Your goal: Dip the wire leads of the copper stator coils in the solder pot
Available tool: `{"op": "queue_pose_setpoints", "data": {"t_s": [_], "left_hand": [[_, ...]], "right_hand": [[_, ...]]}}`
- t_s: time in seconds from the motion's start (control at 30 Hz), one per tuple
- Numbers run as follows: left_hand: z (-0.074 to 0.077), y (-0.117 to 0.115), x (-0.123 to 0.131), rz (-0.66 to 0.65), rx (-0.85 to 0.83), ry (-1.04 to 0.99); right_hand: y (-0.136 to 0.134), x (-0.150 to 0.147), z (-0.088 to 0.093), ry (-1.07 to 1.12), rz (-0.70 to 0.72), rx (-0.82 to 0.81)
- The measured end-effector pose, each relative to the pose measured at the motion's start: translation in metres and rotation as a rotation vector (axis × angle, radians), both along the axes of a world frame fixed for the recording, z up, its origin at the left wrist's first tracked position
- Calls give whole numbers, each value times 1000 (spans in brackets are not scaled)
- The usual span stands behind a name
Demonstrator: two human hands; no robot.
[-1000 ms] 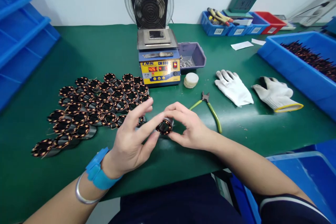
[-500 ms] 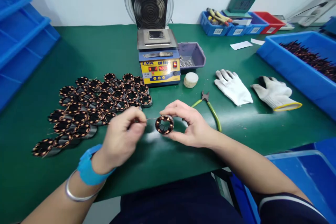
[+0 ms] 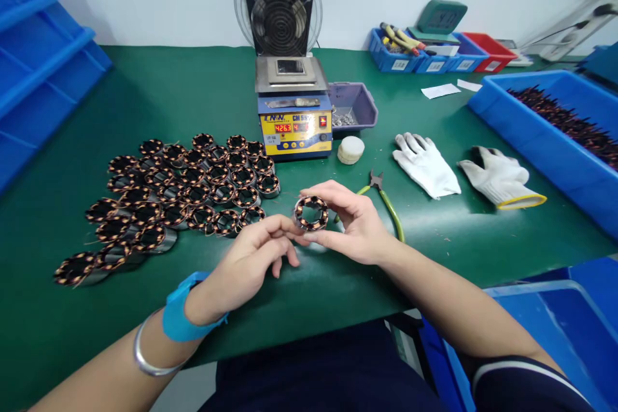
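Between the thumb and fingers of my right hand (image 3: 355,222) is a ring-shaped motor stator (image 3: 296,214) with copper windings, its open face turned toward me. My left hand (image 3: 263,248) reaches the stator's left underside with its fingertips; the fingers are apart and stretched out. Many more stators (image 3: 197,194) stand grouped on the green table to the left. Partly behind my right hand lies a pair of green-handled cutting pliers (image 3: 390,214), jaws pointing away.
A solder pot (image 3: 295,132) with a lit display stands behind the stators, a purple tray (image 3: 362,106) beside it. White gloves (image 3: 427,164) lie at right. Blue bins (image 3: 545,138) flank the table (image 3: 159,90). A round white pad (image 3: 351,150) sits before the tray.
My left hand has loosened its pinch on a thin wire from the stator and moved right to touch the stator. The stator in my right hand has shifted slightly up and right.
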State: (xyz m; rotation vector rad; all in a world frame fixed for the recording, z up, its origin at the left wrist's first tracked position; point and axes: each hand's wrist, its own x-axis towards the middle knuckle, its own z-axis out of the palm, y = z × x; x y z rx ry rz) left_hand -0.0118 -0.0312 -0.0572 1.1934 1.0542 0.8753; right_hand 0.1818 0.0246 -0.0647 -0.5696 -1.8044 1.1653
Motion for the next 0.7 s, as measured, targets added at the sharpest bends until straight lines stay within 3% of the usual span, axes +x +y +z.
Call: {"op": "queue_pose_setpoints", "data": {"t_s": [0.07, 0.2, 0.43, 0.5, 0.57, 0.63, 0.7], "left_hand": [[-2, -1, 1, -49, 56, 25], [1, 3, -2, 11, 143, 72], [6, 5, -13, 382, 491, -101], [3, 4, -13, 318, 414, 10], [1, 3, -10, 169, 318, 166], [1, 1, -6, 59, 309, 278], [3, 0, -4, 30, 335, 335]], "right_hand": [[-1, -1, 1, -55, -46, 111], [-2, -1, -1, -118, -84, 241], [-2, -2, -5, -154, -144, 308], [-3, -3, -4, -133, -138, 284], [-3, -3, -2, -120, -128, 257], [-4, -3, -1, -115, -118, 236], [-4, -3, 0, -114, -114, 236]]}}
